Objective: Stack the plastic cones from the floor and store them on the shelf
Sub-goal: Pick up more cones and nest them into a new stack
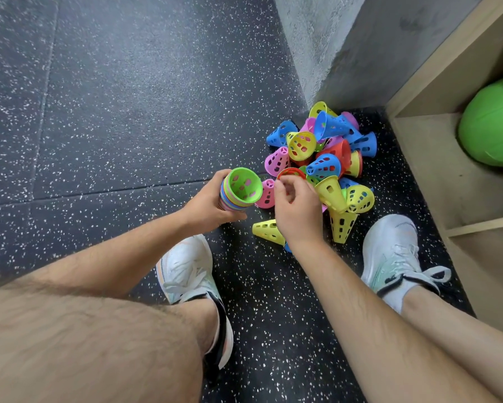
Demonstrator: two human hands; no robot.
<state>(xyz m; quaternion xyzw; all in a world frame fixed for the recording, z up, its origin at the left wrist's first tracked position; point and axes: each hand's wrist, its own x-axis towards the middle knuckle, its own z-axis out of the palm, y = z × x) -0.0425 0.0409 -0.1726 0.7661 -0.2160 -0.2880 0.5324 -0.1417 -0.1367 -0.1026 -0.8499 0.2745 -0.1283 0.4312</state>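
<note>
My left hand (pixel 208 203) grips a stack of nested cones (pixel 240 189), a green one innermost with its wide mouth facing up at me. My right hand (pixel 297 210) reaches into the pile and pinches the rim of a red cone (pixel 291 171) with curled fingers. A heap of loose cones (pixel 326 158) in blue, yellow, pink and red lies on the speckled black floor in the corner. One yellow cone (pixel 266 229) lies on its side below my right hand, and a pink cone (pixel 266 193) sits between my hands.
A wooden shelf unit (pixel 448 158) stands at the right with a green ball (pixel 491 123) in its lower compartment. A grey concrete wall (pixel 326 39) backs the pile. My two white shoes (pixel 186 271) (pixel 390 251) flank the cones on the floor.
</note>
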